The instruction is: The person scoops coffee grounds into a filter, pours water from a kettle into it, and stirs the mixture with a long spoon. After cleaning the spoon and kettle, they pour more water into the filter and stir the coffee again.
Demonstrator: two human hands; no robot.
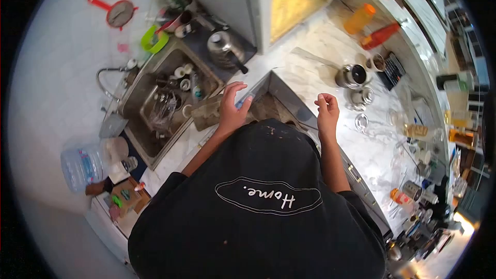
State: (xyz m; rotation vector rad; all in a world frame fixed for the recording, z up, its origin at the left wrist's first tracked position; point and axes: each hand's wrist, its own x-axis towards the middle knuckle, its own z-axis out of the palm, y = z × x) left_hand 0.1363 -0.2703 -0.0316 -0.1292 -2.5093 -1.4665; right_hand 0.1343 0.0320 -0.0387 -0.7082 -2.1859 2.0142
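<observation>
My left hand (235, 107) is raised over the left side of a grey-walled recess (292, 95) in the counter. Its fingers curve with the thumb apart, and a small blue patch (239, 104) shows in the gap behind them. On the other side, my right hand (327, 113) hovers by the right edge of the recess, fingers curled in and nothing visible between them. Beyond it on the marble counter stand a steel cup with dark contents (353, 76) and a glass jar (363, 96). My black shirt hides the near part of the recess.
To the left, a steel sink (155, 150) holds dishes and clear plastic. A metal kettle (226, 50) stands behind it, near a green bowl (153, 40). Orange (359, 19) and red (381, 36) bottles are at the back right. A large water bottle (82, 168) is far left.
</observation>
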